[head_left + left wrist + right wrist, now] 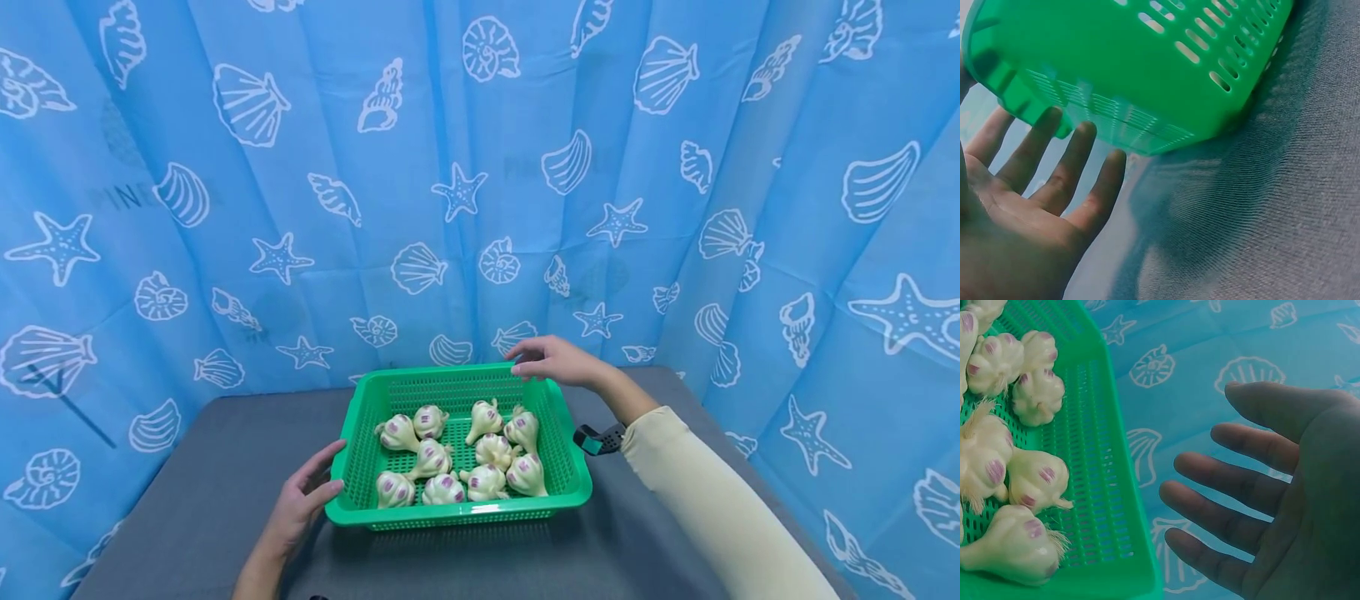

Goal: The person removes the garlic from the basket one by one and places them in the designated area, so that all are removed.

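Note:
A green plastic basket (457,521) with slotted walls holds several garlic bulbs (493,451), whitish with purple patches. Beside its left end is my left hand (298,500), thumb and fingertips at the rim. The left wrist view shows the fingers (1066,172) of that hand spread and nearly straight below the rim; whether they touch it I cannot tell. My right hand (558,361) hovers by the back right corner of the basket. Seen from the right wrist, its fingers (1229,478) are extended and apart from the basket wall (1094,456), holding nothing.
Under the basket lies a grey cloth-covered table (240,450). A blue curtain (450,275) printed with white shells and starfish hangs behind and along both sides. A dark strap (600,439) circles the right wrist, next to a pale sleeve (712,500).

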### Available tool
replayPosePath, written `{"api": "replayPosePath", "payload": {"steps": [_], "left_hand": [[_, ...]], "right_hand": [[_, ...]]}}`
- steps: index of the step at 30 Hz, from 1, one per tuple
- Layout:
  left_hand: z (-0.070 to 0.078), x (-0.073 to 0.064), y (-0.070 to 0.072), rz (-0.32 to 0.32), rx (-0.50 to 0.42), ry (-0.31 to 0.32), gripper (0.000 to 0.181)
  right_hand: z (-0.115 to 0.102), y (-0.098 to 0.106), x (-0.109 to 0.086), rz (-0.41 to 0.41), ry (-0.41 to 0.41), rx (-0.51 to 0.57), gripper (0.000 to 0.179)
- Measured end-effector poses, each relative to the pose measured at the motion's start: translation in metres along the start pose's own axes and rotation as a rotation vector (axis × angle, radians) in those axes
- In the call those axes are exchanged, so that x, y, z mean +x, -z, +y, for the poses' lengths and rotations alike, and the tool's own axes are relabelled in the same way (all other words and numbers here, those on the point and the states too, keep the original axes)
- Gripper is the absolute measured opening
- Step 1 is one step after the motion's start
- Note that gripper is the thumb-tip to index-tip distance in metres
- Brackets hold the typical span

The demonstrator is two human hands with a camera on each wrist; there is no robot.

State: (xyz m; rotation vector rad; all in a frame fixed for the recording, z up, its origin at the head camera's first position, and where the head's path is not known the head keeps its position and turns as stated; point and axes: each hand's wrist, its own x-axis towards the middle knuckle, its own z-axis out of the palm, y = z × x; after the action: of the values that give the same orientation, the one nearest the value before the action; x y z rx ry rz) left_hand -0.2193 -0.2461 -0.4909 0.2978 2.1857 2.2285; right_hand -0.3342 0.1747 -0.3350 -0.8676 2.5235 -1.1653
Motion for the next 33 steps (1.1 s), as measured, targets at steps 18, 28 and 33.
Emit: {"api": "replayPosePath", "payload": {"steps": [18,28,33], "left_hand": [[-0.005,0.001,-0.002,0.063,0.069,0.005,0.055],[-0.003,-0.001,-0.006,0.054,0.078,-0.013,0.053],[-0.001,-0.002,-0.006,0.042,0.076,-0.041,0.051]], "right_hand": [[0.030,-0.040,0.037,0.075,-0.162,0.100,0.034],[0.037,-0.056,0.050,0.149,-0.193,0.066,0.031],[0.039,-0.066,0.054,0.165,-0.197,0.091,0.034]]}}
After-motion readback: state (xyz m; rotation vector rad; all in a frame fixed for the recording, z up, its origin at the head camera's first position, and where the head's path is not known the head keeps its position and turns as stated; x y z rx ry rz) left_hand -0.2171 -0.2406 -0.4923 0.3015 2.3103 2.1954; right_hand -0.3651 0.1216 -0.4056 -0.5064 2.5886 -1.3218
